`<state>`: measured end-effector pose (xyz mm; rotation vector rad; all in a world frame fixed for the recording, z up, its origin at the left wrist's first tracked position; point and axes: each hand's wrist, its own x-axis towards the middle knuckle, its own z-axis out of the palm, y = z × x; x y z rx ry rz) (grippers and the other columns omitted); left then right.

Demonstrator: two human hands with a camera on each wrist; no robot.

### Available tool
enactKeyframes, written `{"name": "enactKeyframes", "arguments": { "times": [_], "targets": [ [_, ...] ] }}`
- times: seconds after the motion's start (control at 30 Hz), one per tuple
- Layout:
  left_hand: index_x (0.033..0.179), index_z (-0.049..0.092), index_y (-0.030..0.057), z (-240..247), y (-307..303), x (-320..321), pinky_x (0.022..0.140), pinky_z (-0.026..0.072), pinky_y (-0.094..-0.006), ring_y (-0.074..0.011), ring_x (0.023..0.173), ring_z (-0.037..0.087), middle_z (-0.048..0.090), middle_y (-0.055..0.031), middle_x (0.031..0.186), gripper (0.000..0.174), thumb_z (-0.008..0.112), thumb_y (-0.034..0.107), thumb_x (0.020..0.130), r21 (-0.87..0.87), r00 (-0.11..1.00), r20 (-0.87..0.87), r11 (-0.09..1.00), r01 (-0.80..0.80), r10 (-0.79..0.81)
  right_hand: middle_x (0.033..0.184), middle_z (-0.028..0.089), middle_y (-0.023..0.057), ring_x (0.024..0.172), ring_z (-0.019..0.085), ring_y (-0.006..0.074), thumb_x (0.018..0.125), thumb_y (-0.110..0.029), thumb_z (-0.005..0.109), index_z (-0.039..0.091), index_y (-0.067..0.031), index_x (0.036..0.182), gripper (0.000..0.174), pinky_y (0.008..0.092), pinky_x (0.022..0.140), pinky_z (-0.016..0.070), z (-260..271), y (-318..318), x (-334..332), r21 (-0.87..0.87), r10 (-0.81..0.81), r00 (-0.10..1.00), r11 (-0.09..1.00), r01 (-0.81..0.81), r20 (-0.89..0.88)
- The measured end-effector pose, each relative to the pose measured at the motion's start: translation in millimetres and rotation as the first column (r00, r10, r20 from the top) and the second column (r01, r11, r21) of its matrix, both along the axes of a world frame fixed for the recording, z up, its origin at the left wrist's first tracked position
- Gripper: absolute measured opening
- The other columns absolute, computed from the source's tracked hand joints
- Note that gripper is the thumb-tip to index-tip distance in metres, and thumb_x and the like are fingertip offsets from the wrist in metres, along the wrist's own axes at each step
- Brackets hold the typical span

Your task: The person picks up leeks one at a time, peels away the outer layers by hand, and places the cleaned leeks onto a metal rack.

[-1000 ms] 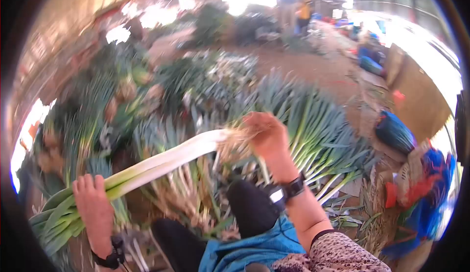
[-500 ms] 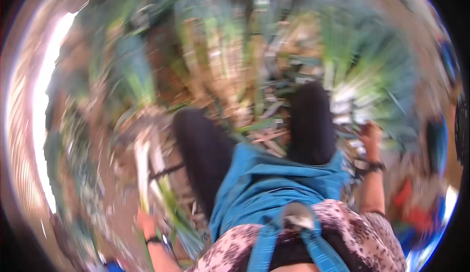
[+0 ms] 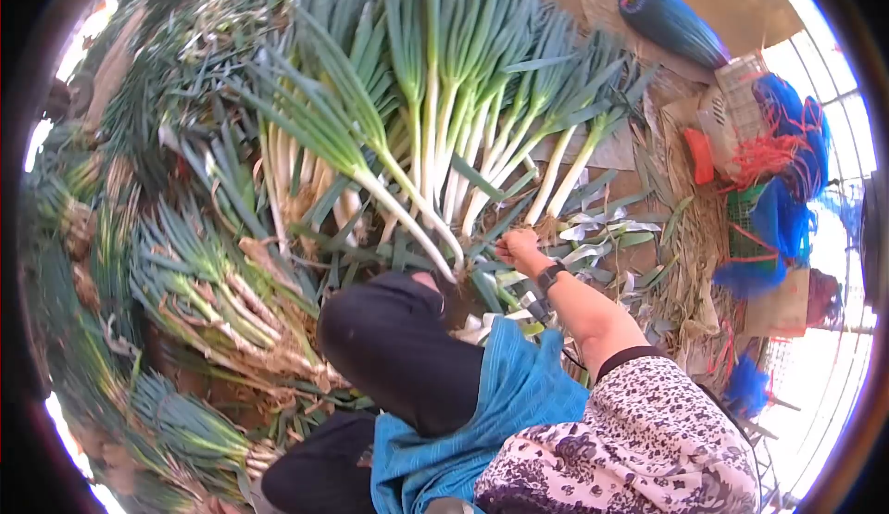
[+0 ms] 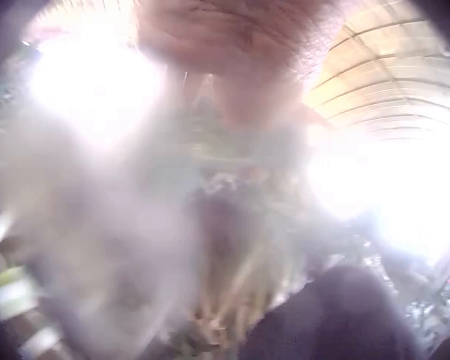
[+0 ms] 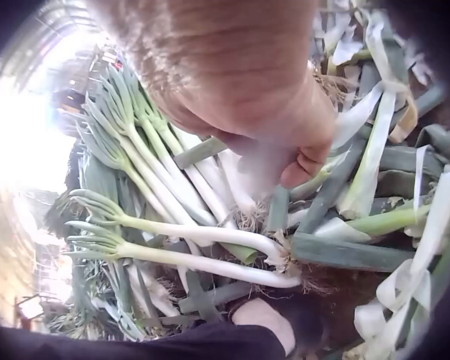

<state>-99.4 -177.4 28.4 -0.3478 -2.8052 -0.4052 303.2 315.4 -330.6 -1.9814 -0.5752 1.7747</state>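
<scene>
Beyond my black-trousered knee (image 3: 370,324), two long, white-stemmed green leeks (image 3: 405,217) slant away left, roots kneeward; my curled right hand (image 3: 523,247) is nearer. Whether it or my left hand (image 4: 232,67) holds anything, I cannot tell.

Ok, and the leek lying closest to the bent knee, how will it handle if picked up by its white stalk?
The white stalk looks solid and unbroken, so it should stay fairly stiff when lifted. The long leaves fan out and may flop or drag against the leek beside it. The stalk's smooth surface could be a bit slippery.
</scene>
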Motion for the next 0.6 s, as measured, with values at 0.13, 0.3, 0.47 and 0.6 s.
{"name": "enactKeyframes", "arguments": {
  "times": [0.13, 0.3, 0.47, 0.6],
  "targets": [
    [0.116, 0.052, -0.0065, -35.4, 160.8, 39.4, 0.092, 0.044, -0.0415, -0.0358, 0.109, 0.054, 0.058, -0.0237, 0.113, 0.036, 0.056, 0.016, 0.087, 0.357, 0.89, 0.091, 0.849, 0.39, -0.447, 0.072, 0.062, 0.009, 0.062, 0.062, 0.0187, 0.079, -0.01, 0.054, 0.063, -0.0021, 0.089, 0.016, 0.0311, 0.049, 0.0457, -25.8, 43.7, -16.2, 0.198, 0.019, 0.984, 0.979, -0.055, 0.176],
    [0.119, 0.05, -0.0086, -26.6, 311.0, 152.1, 0.093, 0.0427, -0.0454, -0.037, 0.11, 0.052, 0.057, -0.025, 0.114, 0.037, 0.052, 0.018, 0.094, 0.528, 0.644, 0.116, 0.596, 0.605, -0.756, 0.087, 0.064, 0.024, 0.085, 0.061, 0.0392, 0.075, -0.009, 0.055, 0.065, 0.0019, 0.084, 0.017, 0.0416, 0.078, 0.0482, -43.8, 98.5, -19.0, 0.364, -0.111, 0.824, 0.924, -0.121, 0.555],
    [0.12, 0.046, -0.0046, -39.2, 364.4, 151.7, 0.095, 0.0384, -0.0493, -0.0378, 0.106, 0.051, 0.057, -0.0204, 0.112, 0.034, 0.05, 0.015, 0.092, 0.34, 0.304, 0.013, 0.29, 0.895, -0.953, 0.087, 0.065, 0.0227, 0.083, 0.059, 0.0435, 0.08, -0.012, 0.051, 0.061, 0.0026, 0.086, 0.019, 0.0445, 0.08, 0.0481, -50.0, 117.1, -15.3, 0.37, 0.264, 0.566, 0.534, -0.76, 0.781],
    [0.11, 0.054, -0.0021, -43.2, 367.5, 148.8, 0.09, 0.0408, -0.0468, -0.037, 0.102, 0.053, 0.059, -0.0198, 0.108, 0.025, 0.053, 0.012, 0.089, 0.349, 0.255, 0.098, 0.273, 0.897, -0.962, 0.08, 0.067, 0.02, 0.074, 0.065, 0.034, 0.083, -0.018, 0.052, 0.062, 0.0046, 0.089, 0.026, 0.0405, 0.067, 0.0524, -78.6, 99.0, -4.2, 0.022, 0.541, 0.792, 0.822, -0.569, 0.284]
  ]
}}
